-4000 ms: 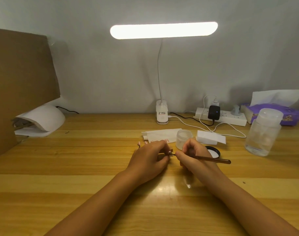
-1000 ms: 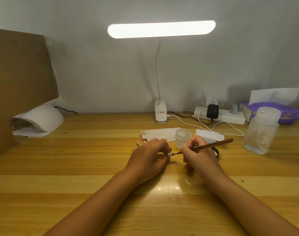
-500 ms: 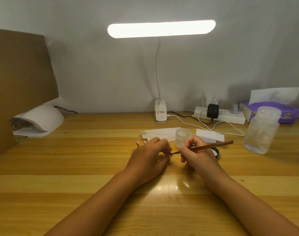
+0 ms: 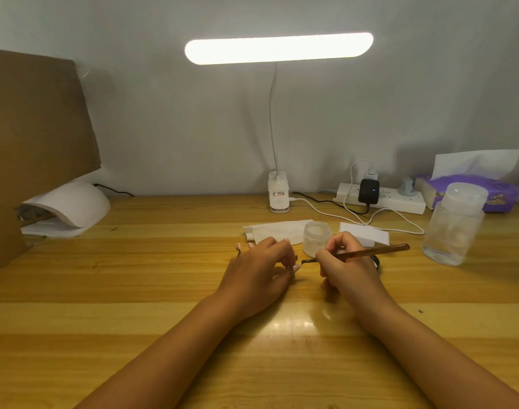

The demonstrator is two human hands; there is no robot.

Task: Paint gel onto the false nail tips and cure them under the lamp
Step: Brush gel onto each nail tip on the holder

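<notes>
Painting is the step in hand, as I read it. My left hand [image 4: 261, 270] pinches one false nail tip [image 4: 295, 267], seemingly on a small holder I can barely make out, low over the surface [image 4: 134, 276]. My right hand [image 4: 346, 267] grips the brush [image 4: 370, 251] like a pen, its bristles at that tip, touching or just beside, I cannot tell. The open gel jar [image 4: 317, 236] stands just behind. More pink tips [image 4: 243, 246] show beyond my left knuckles; I cannot say whether they are coated. The curing lamp [image 4: 72, 208] sits well apart at far left, so I judge curing lies ahead for these.
</notes>
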